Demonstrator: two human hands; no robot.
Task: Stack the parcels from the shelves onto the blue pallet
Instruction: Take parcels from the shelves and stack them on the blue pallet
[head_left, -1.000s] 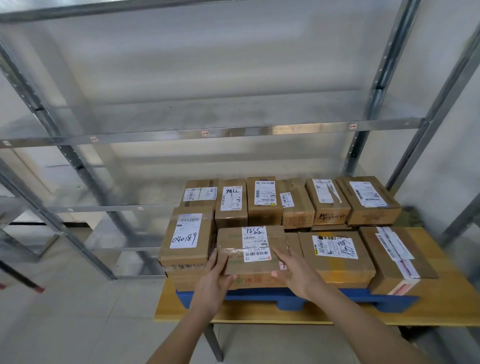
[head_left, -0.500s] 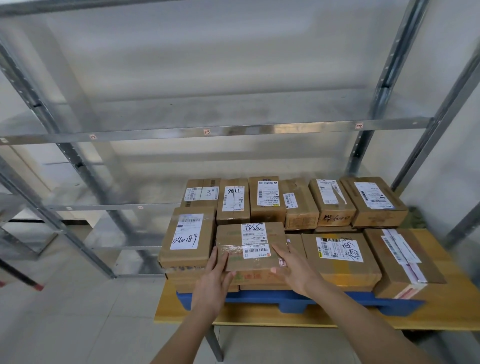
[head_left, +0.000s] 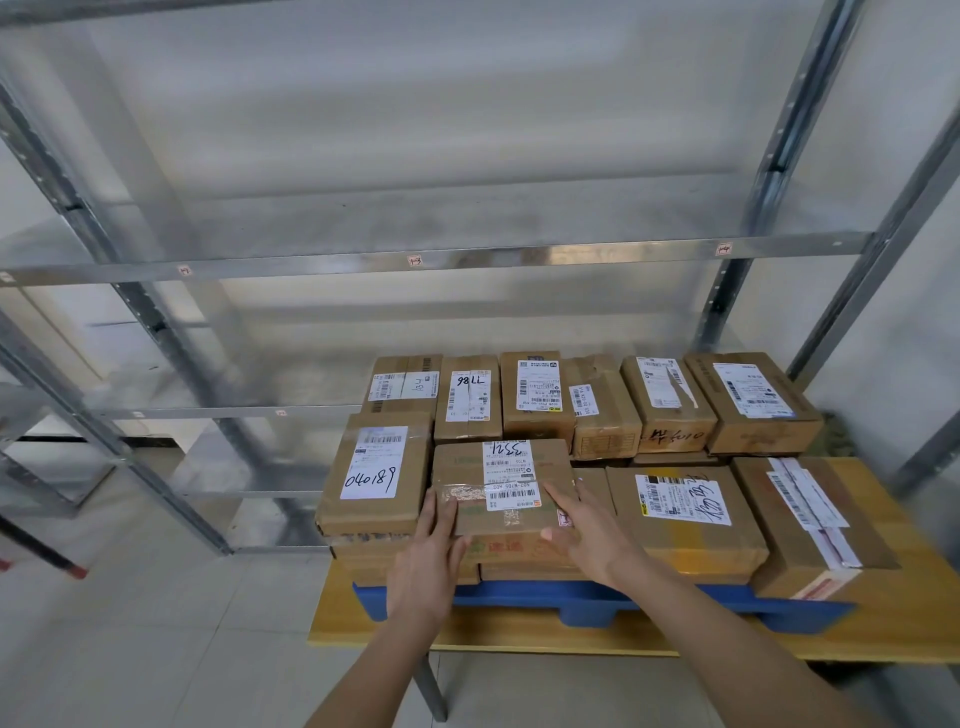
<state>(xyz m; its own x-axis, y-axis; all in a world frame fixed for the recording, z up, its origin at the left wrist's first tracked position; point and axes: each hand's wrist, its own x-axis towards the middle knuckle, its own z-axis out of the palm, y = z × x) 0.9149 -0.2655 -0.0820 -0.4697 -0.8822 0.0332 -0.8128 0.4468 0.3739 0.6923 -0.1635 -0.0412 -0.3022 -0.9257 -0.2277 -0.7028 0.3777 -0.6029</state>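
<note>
A flat brown parcel (head_left: 462, 470) with a handwritten white label lies on top of the front middle stack on the blue pallet (head_left: 597, 605). My left hand (head_left: 423, 566) lies along its left front corner, fingers straight against the side and thumb at the front face. My right hand (head_left: 592, 540) touches its right front corner, fingers straight on the edge and thumb on the front. Several other taped cardboard parcels fill the pallet in two rows, among them one marked 040189 (head_left: 374, 467) at the left and one marked 98LL (head_left: 467, 397) behind.
The pallet sits on a yellow-topped table (head_left: 519, 636) with a metal leg below. Behind and to the left stands grey metal shelving (head_left: 415, 260) with bare shelf boards and slanted uprights. Pale floor tiles (head_left: 130, 623) lie at the lower left.
The labelled parcel has slid a little farther back on its stack, and both hands have followed it forward. The other parcels have not moved.
</note>
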